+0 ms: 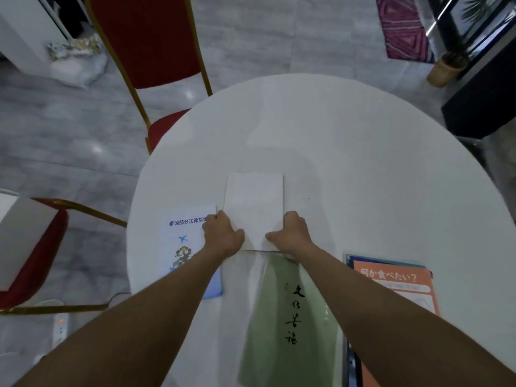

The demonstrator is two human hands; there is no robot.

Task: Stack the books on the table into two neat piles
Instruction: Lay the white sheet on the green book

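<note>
White book [253, 202] sits gripped at its near corners by my left hand [222, 236] and right hand [290, 233]; the orange book [402, 286] reads 何か食べたい?

White book [253, 202], green book [290, 325], orange book [399, 286], white table [349, 152]

Two bare forearms are showing above the round white worktop [363, 141], with no sleeves, watch, bracelet or rings covering them. The left hand [222, 236] and the right hand [291, 233] are showing ungloved, the knuckles and backs facing the camera, the fingers [272, 236] short and curled, thumbs pointing inward.
</note>
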